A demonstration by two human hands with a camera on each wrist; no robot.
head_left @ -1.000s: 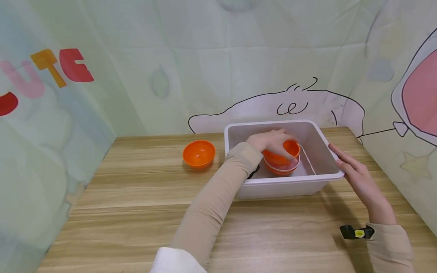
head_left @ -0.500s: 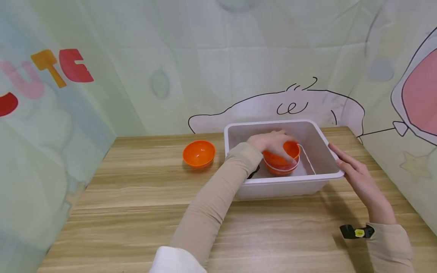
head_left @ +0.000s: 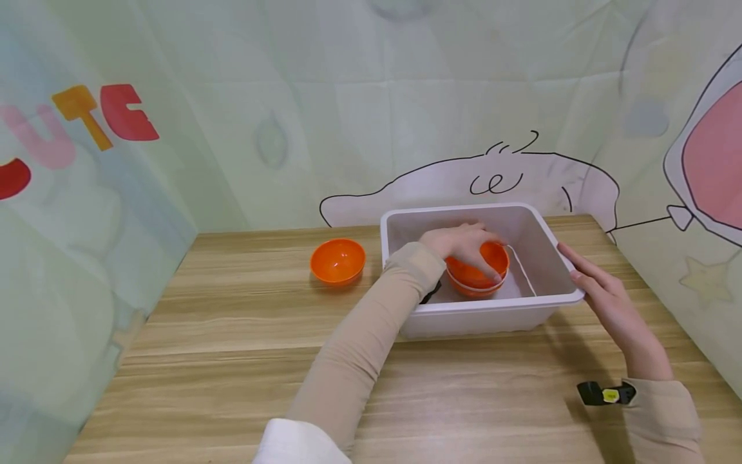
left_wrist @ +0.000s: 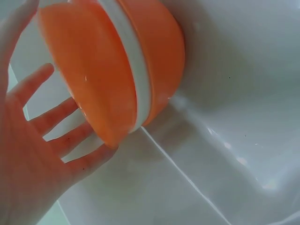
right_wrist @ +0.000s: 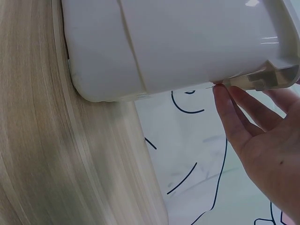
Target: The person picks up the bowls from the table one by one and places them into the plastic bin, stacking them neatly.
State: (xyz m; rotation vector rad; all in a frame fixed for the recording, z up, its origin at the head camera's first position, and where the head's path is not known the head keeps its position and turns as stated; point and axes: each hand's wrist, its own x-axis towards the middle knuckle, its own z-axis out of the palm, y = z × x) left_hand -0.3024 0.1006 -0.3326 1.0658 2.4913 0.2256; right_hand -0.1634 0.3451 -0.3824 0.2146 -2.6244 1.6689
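The left hand (head_left: pixel 464 247) reaches down into a tub (head_left: pixel 475 319). Its back is up, and its fingers are spread wide and look quite straight. The left wrist view shows gaps between them, with some fingertips right at the edge of a top orange bowl (left_wrist: pixel 89 70). The thumb is on the other side of that edge and partly out of view.

The right hand (head_left: pixel 603 293) is outside the tub, at its right end. Its fingers are close together and nearly straight, and the tips touch the rim. The arms wear tan sleeves (head_left: pixel 353 345) with folded cuffs, and a black strap (head_left: pixel 591 394) with a yellow patch is on the right wrist.

The top orange bowl sits in a stack inside the tub. Under it come a white band (left_wrist: pixel 136 70) and a bottom orange bowl (left_wrist: pixel 164 51). The bowls are round, smooth and a bit shiny. The tub is pale, smooth and box-shaped, with round corners and a flat lip.

One more orange bowl (head_left: pixel 338 261) stands upright, left of the tub, on the counter (head_left: pixel 232 361). The counter has long, wavy wood stripes. Behind it hangs a pale, creased cloth (head_left: pixel 324 122) with cartoon drawings and big letters.
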